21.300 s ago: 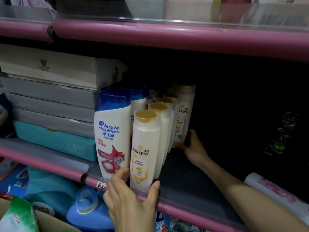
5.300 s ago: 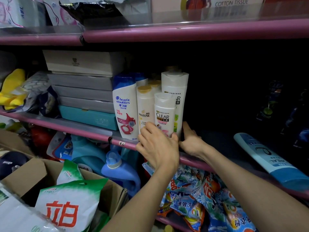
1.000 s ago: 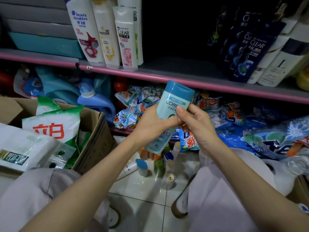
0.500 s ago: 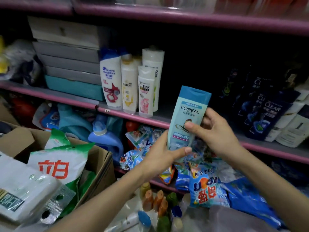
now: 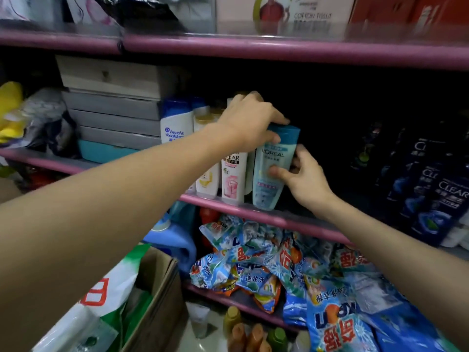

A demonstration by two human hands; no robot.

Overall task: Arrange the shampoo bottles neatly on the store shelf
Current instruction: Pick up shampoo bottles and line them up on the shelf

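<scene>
The teal L'Oréal bottle is on the middle shelf, right at the front edge, standing upright or very nearly so, just to the right of the pink-label Clear bottle. The left hand grips it from above, fingers curled over the blue cap. The right hand pinches the body lower down, thumb on the label and fingers wrapped round the far side. Whether the base is fully seated on the shelf is hard to tell from here.

Looking at progress: a tidy front row stands at the lip, with the Head & Shoulders bottle, the Pantene bottle, the Clear, and the L'Oréal slotting in as the fourth. More bottles stand behind them, mostly hidden by the arm.

What's left, by my read: let go of this one and square it flush with its neighbours. To the right, the dark Clear bottles lean in a loose cluster, well apart from the row, and look like they need straightening. A few small bottles stand down on the floor, possibly waiting too.
</scene>
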